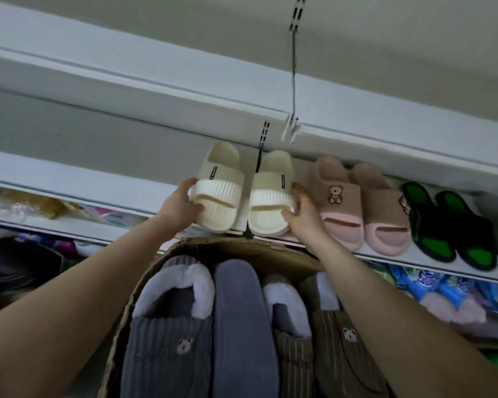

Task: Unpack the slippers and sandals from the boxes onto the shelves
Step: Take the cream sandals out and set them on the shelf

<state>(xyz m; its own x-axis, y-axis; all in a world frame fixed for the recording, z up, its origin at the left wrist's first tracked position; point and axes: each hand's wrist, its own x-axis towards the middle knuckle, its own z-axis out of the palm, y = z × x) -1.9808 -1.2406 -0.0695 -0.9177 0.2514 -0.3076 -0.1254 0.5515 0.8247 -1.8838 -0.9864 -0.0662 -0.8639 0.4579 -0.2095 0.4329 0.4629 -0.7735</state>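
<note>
Your left hand (184,206) and right hand (299,209) each grip a cream slide (222,196); toes overhang the shelf (385,254) edge at 6 o'clock, so releasing early could drop them

left hand (184,203) grips the left cream slide (219,193); right hand (302,214) grips the right cream slide (270,193) on the shelf (385,254); pink slides (357,202) just right; box of plush slippers (213,326) near.
</note>
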